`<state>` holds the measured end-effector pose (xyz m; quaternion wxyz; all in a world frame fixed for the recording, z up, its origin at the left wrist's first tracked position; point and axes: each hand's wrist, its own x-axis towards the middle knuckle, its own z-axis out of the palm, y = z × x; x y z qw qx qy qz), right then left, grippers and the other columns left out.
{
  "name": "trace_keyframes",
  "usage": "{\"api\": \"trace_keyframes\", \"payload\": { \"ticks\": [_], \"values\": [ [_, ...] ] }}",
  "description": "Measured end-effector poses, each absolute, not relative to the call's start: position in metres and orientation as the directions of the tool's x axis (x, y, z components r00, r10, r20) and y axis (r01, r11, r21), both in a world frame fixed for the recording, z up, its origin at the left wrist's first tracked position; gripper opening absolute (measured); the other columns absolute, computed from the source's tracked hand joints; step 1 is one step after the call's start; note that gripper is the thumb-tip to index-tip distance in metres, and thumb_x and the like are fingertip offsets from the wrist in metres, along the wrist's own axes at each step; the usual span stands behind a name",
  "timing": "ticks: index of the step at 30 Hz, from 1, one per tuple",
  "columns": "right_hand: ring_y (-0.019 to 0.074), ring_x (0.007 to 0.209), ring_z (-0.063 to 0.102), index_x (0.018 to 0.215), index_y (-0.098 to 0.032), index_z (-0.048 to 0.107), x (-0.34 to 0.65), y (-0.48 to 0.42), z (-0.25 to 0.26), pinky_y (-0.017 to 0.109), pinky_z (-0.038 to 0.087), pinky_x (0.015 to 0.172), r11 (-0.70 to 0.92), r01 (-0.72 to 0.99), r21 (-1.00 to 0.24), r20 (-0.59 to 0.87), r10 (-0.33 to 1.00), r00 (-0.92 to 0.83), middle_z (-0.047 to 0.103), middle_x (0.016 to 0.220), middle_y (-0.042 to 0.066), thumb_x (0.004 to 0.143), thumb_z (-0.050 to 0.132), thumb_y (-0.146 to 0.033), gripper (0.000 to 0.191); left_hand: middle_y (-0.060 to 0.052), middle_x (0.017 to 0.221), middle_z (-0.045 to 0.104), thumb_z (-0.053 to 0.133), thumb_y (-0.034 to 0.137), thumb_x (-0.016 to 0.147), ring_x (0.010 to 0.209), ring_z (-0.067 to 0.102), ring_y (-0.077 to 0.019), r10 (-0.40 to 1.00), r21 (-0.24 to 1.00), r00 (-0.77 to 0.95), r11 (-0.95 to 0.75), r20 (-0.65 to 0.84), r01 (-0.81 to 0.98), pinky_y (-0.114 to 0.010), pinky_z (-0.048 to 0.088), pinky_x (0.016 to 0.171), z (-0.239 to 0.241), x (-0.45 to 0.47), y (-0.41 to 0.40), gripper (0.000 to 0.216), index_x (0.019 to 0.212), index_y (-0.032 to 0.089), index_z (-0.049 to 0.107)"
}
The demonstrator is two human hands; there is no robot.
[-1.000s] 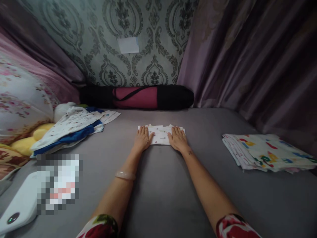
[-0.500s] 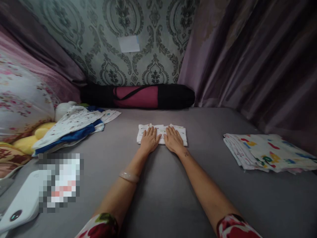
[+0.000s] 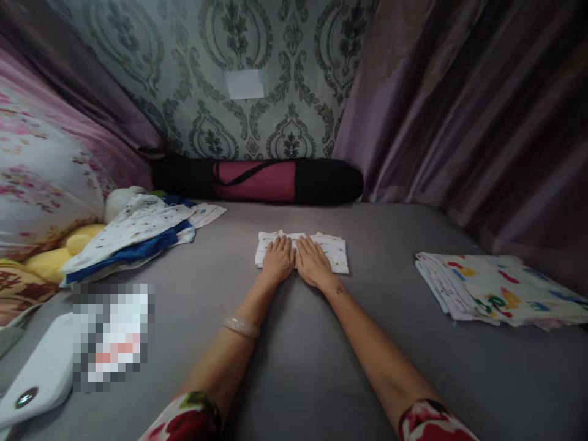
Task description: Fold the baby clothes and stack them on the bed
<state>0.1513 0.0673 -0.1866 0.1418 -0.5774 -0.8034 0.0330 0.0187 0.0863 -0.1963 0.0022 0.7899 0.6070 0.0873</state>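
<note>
A small white printed cloth point(image 3: 338, 250), folded into a flat rectangle, lies on the grey sheet point(image 3: 294, 367) in front of me. On its left half rests my left hand point(image 3: 279, 257), palm down with the fingers stretched out. My right hand point(image 3: 314, 260) lies flat beside it on the middle of the cloth, and the thumb sides of both hands nearly meet. Neither hand grips anything. The part of the cloth under my palms is hidden.
To the right lies a stack of folded printed cloths point(image 3: 509, 288). A pile of white and blue clothes point(image 3: 133, 236) is at the left, near a yellow plush thing point(image 3: 82, 242). A white device point(image 3: 41, 367) sits front left. Along the wall stretches a black and pink bag point(image 3: 257, 180).
My right hand has slid left across the cloth, closer to my left hand. The left hand stays almost in place. The whole view has shifted slightly.
</note>
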Motion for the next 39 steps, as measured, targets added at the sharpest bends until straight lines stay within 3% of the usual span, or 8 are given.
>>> {"api": "trace_keyframes", "payload": {
  "ticks": [9,14,20,29,33,39],
  "values": [
    [0.023,0.14,0.028,0.143,-0.007,0.038,0.147,0.073,-0.184,0.04,0.015,0.115,0.305,0.925,-0.224,0.11,0.951,-0.287,0.035,0.151,0.012,0.095,0.027,-0.029,0.054,-0.015,0.146,0.042,0.029,0.029,0.097,0.137,0.035,-0.0251,0.962,0.224,0.222,-0.254,0.157,0.941,-0.042,0.027,0.113,-0.188,0.007,0.092,0.047,0.138,0.008,0.041],
    [0.0263,0.139,0.029,0.14,-0.004,0.042,0.128,0.091,-0.178,0.042,0.013,0.114,0.333,0.925,-0.181,0.182,0.936,-0.301,0.04,0.147,0.017,0.097,0.027,-0.035,0.055,-0.015,0.139,0.05,0.034,0.023,0.095,0.133,0.04,-0.0264,0.962,0.304,0.091,-0.169,0.257,0.938,-0.042,0.03,0.11,-0.182,-0.011,0.095,0.041,0.132,0.009,0.046],
    [0.0265,0.137,0.031,0.139,-0.002,0.043,0.115,0.1,-0.197,0.039,0.016,0.113,0.304,0.93,-0.204,0.211,0.942,-0.261,0.041,0.146,0.018,0.096,0.03,-0.034,0.054,-0.017,0.135,0.052,0.038,0.018,0.093,0.129,0.044,-0.0247,0.961,0.33,0.123,-0.203,0.246,0.922,-0.042,0.033,0.107,-0.188,-0.02,0.097,0.039,0.13,0.011,0.045],
    [0.0246,0.141,0.024,0.143,-0.005,0.037,0.134,0.1,-0.183,0.04,0.012,0.115,0.302,0.93,-0.21,0.122,0.952,-0.281,0.032,0.152,0.015,0.097,0.025,-0.032,0.055,-0.014,0.142,0.047,0.033,0.024,0.096,0.136,0.035,-0.0246,0.935,0.303,0.224,-0.306,0.276,0.903,-0.043,0.026,0.112,-0.187,-0.005,0.095,0.043,0.137,0.012,0.042],
    [0.0248,0.142,0.021,0.144,-0.003,0.034,0.154,0.093,-0.188,0.041,0.01,0.116,0.27,0.941,-0.206,0.134,0.96,-0.246,0.03,0.152,0.015,0.096,0.024,-0.029,0.056,-0.01,0.146,0.043,0.026,0.037,0.099,0.139,0.031,-0.0257,0.923,0.248,0.346,-0.38,0.171,0.891,-0.048,0.022,0.114,-0.188,0.009,0.092,0.048,0.14,0.017,0.042],
    [0.0225,0.142,0.023,0.145,-0.006,0.033,0.159,0.091,-0.193,0.04,0.011,0.116,0.264,0.934,-0.242,0.105,0.964,-0.246,0.032,0.152,0.012,0.096,0.023,-0.03,0.055,-0.008,0.149,0.038,0.024,0.041,0.099,0.139,0.031,-0.0251,0.932,0.186,0.349,-0.362,0.101,0.913,-0.047,0.024,0.113,-0.185,0.014,0.089,0.05,0.14,0.02,0.042]
  ]
}}
